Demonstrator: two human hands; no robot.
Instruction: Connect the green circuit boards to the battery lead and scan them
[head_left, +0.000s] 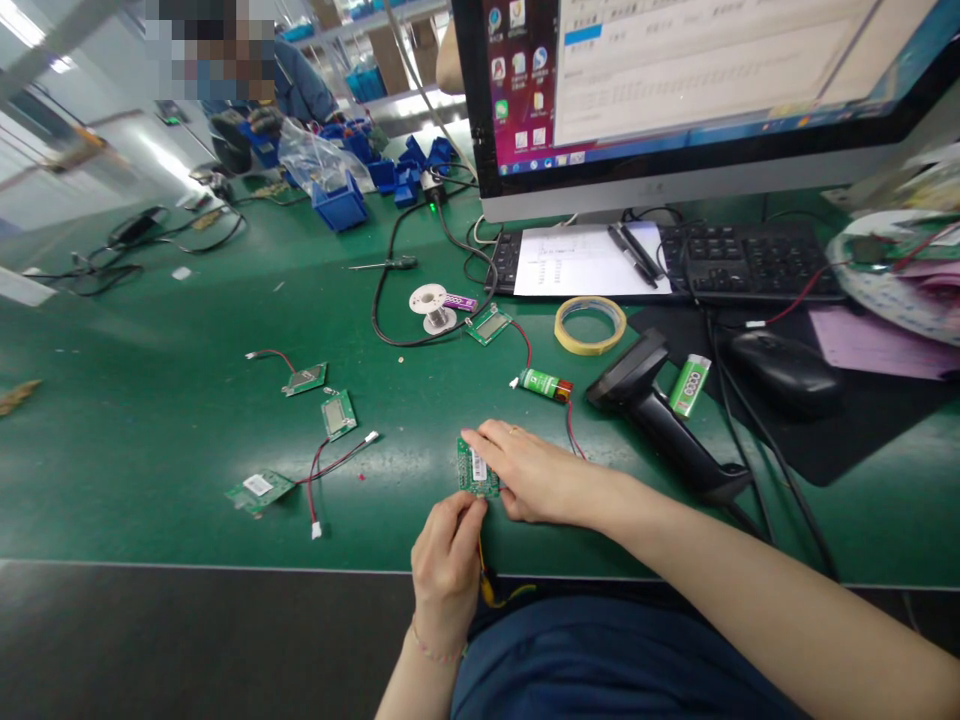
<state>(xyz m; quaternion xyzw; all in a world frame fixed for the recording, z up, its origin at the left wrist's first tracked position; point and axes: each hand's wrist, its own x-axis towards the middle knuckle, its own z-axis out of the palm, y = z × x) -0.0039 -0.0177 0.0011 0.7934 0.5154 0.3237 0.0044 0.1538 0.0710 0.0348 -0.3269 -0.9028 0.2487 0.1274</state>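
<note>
A small green circuit board (472,472) with a white barcode label is held near the front edge of the green table. My right hand (529,470) grips it from the right, thumb and fingers closed on its side. At the board's lower edge, my left hand (450,545) is in a pinch; what lies between the fingertips is hidden. A thin yellow wire (487,590) hangs below those fingertips, over the table edge. Beyond my right hand lies a green battery (546,385) with red and black leads, beside a board with a display (489,325).
Several wired circuit boards (339,415) lie to the left. Farther back are a solder spool (433,305), a screwdriver (390,263) and yellow tape (589,325). A barcode scanner (667,420), mouse (784,370), keyboard (750,255) and monitor (675,185) occupy the right. A person (300,85) sits opposite.
</note>
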